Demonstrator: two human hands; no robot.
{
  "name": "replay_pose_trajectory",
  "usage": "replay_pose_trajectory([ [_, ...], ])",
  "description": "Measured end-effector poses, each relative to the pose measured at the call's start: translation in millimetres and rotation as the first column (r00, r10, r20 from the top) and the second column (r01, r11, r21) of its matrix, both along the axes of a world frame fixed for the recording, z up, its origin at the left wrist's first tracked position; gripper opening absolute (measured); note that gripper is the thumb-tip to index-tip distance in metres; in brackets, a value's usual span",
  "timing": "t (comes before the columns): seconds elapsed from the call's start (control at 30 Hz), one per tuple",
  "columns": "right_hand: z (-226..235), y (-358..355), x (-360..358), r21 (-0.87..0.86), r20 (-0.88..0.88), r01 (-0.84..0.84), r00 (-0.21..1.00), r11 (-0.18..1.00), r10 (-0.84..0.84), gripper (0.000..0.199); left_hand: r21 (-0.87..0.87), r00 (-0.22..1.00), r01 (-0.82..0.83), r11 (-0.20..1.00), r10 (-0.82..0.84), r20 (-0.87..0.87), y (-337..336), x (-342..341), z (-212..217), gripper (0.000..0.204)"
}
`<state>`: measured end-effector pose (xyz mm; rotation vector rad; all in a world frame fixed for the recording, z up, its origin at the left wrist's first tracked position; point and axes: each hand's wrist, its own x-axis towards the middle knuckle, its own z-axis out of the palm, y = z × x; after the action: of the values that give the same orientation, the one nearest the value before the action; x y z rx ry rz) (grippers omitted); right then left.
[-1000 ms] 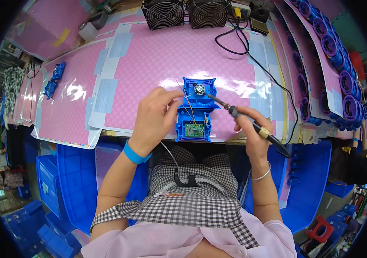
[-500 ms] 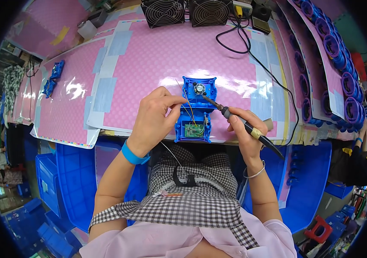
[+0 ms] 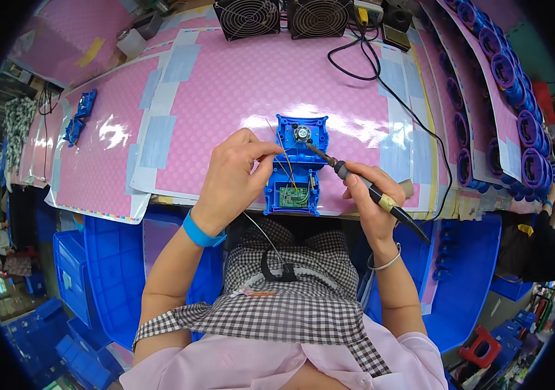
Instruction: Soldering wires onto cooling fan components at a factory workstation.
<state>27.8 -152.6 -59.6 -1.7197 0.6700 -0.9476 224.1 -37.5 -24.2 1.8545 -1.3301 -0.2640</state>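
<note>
An opened blue plastic housing [image 3: 320, 138] lies near the table's front edge, its two halves one behind the other. The far half holds a small round metal speaker [image 3: 302, 134]; in the near half sits a green circuit board [image 3: 292, 197] with thin wires rising from it. My left hand [image 3: 238, 172] pinches a thin yellow-orange wire [image 3: 288, 170] between thumb and fingertips, just left of the housing. My right hand [image 3: 375, 201] grips a soldering iron [image 3: 349, 177] like a pen. Its tip points at the speaker's lower right edge; I cannot tell whether it touches.
Two black fans [image 3: 249, 18] stand at the back beside a soldering iron stand [image 3: 395, 38]. A black cord [image 3: 433, 135] runs down the right side. Purple-blue ring-shaped parts [image 3: 529, 125] fill boards at right. More blue housings [image 3: 80, 117] lie left. Blue bins [image 3: 118, 279] sit below the table.
Both hands, the wire and the soldering iron hold almost the same place. The whole picture has shifted very slightly.
</note>
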Motion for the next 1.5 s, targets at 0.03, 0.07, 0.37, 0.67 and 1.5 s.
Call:
replay_pose_trajectory([
  [0.03,0,0,0,-0.008,0.000,0.005,1.000,1.000,-0.005,0.018,-0.032,1.000,0.003,0.999,-0.003,0.001,-1,1,-2,0.014],
  [0.07,1,1,0,-0.008,0.000,0.004,1.000,1.000,-0.004,0.018,-0.033,1.000,0.002,0.999,-0.002,0.001,-1,1,-3,0.014],
  [0.37,11,-4,-7,-0.019,-0.011,0.015,1.000,1.000,-0.015,0.017,-0.024,1.000,0.019,1.000,-0.019,0.010,-1,-1,0,0.015],
  [0.67,16,-23,-15,-0.054,-0.116,-0.014,0.993,0.998,0.007,0.017,-0.025,0.990,0.105,0.994,-0.102,0.100,-18,-10,-6,0.012],
  [1.5,17,-25,-11,-0.110,-0.164,-0.038,0.986,0.993,0.020,0.015,-0.008,0.991,0.100,0.995,-0.099,0.090,-25,-10,-10,0.011],
])
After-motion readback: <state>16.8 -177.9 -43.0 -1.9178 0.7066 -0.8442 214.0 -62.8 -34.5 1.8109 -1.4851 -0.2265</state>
